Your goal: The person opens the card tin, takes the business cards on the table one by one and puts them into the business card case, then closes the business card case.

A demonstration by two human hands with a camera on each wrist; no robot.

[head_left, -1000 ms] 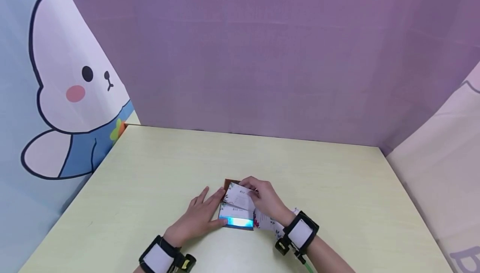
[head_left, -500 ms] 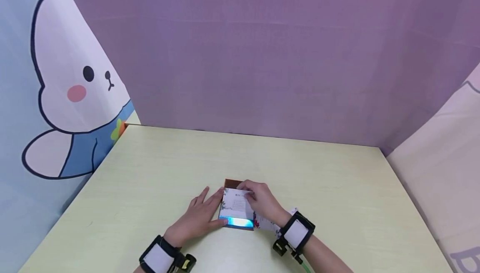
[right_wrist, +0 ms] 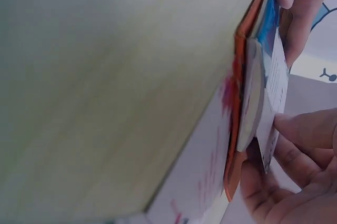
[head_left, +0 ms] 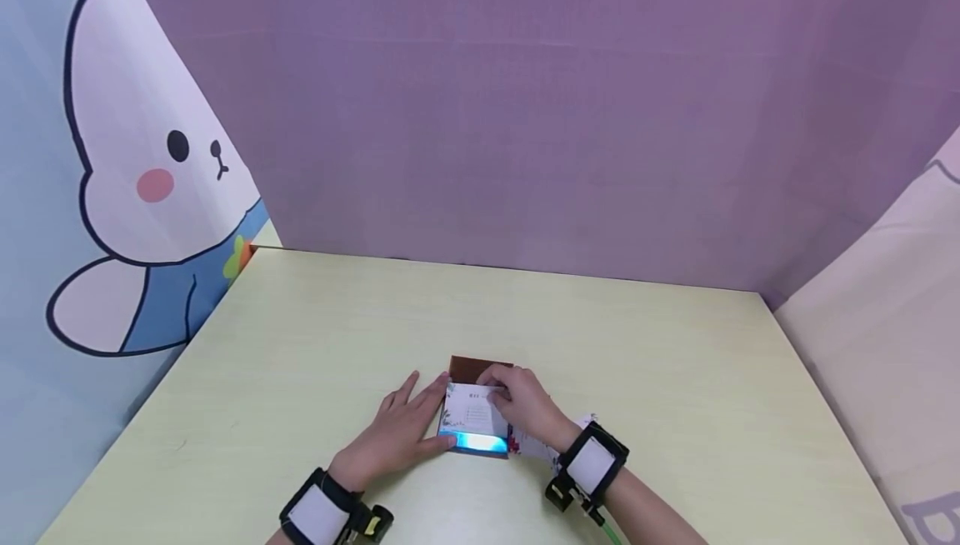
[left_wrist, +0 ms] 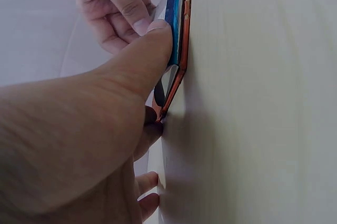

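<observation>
Pale yellow-green table carries a brown-edged frame lying flat. My left hand, fingers straight, thumb pressing its near edge, steadies it so my right hand can pinch the printed card over it.

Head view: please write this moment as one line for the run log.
left hand presses brown folder edge, thumb on blue strip | right hand pinches white card | floral paper under right wrist | table
</observation>
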